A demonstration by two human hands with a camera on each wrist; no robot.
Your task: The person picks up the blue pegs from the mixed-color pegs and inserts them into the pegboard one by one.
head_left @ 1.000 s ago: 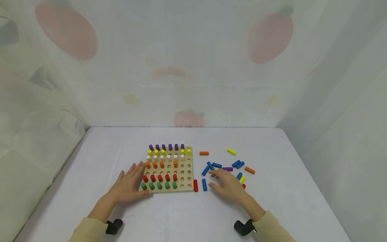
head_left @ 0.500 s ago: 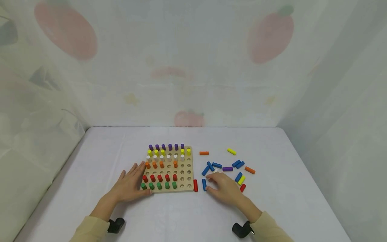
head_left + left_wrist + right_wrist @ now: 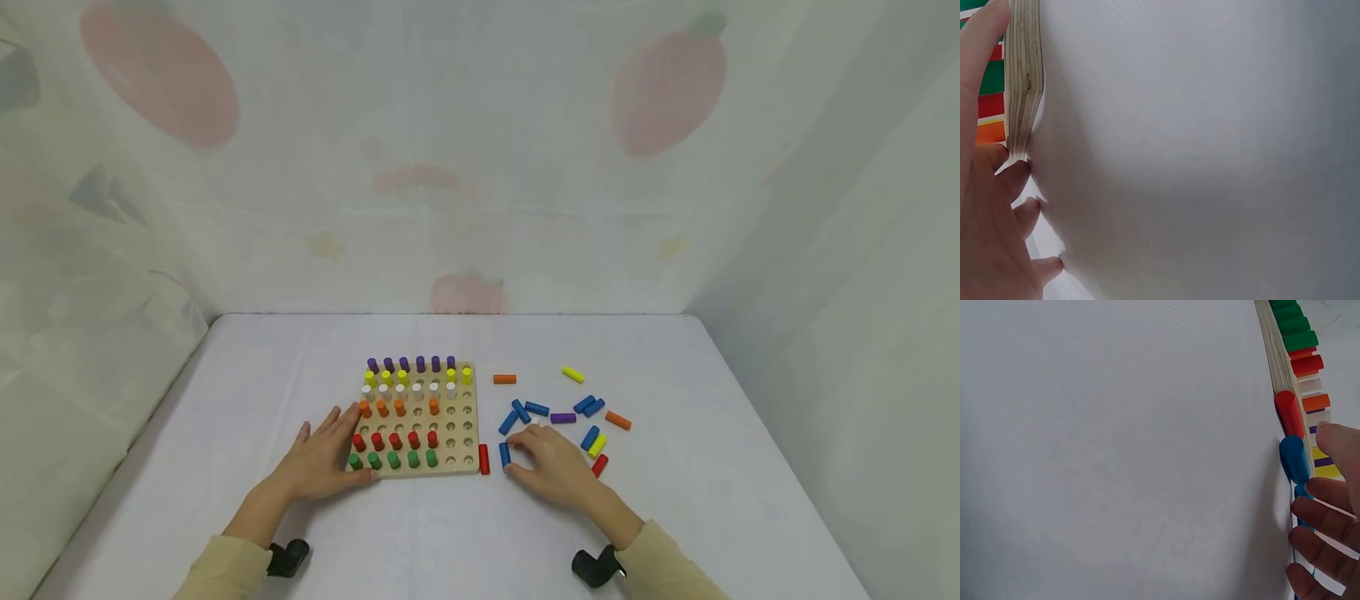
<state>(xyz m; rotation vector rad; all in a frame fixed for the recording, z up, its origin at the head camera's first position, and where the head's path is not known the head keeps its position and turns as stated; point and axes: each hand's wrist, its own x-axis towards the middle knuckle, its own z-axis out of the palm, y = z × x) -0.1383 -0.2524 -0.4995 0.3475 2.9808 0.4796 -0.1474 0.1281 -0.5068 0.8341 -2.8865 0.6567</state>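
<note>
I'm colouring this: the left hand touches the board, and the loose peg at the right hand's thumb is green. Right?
Not green: the loose peg by the right hand is blue, as the head view shows. The left hand does touch the board.

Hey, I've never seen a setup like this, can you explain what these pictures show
There's no robot here, just a person working bare-handed. The wide view comes from a camera on the head, looking forward and down; the two close views come from cameras on the left and right wrists. On the white table sits a wooden pegboard, partly filled with coloured pegs; more loose pegs lie to its right. The left hand rests against the board's left side. The right hand is at a blue peg lying on the table; whether it grips that peg, I can't tell.
</note>
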